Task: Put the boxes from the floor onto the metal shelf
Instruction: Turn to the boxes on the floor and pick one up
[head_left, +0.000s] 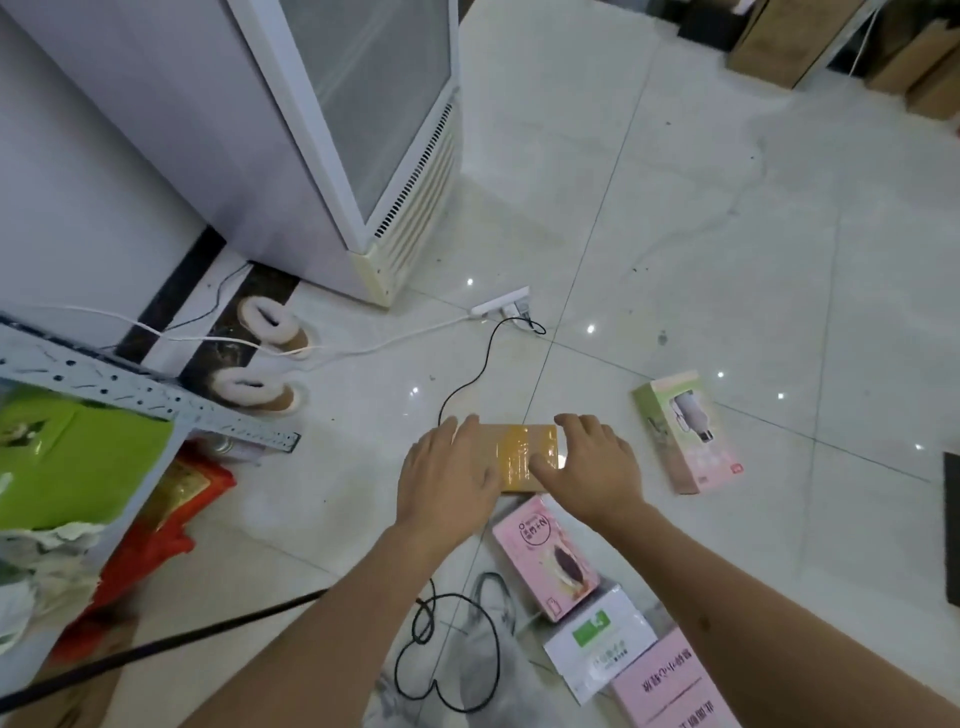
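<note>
Leftmost: metal shelf (150, 387), perforated rail, green bag (78, 457) on it, red packaging (171, 525) beneath. Fleece slippers (270, 325) by the wall; white display fridge (363, 130) behind; power strip (501, 307) on the floor tiles. Centre: brown taped box (524, 457) flat on the floor, left hand (449, 470) and right hand (587, 467) laid on its two ends, fingers spread and fairly straight, not curled under. Nearer: pink box (545, 558), white box (602, 644), pink carton (675, 686). Right: green-and-pink box (688, 431), lying apart.
</note>
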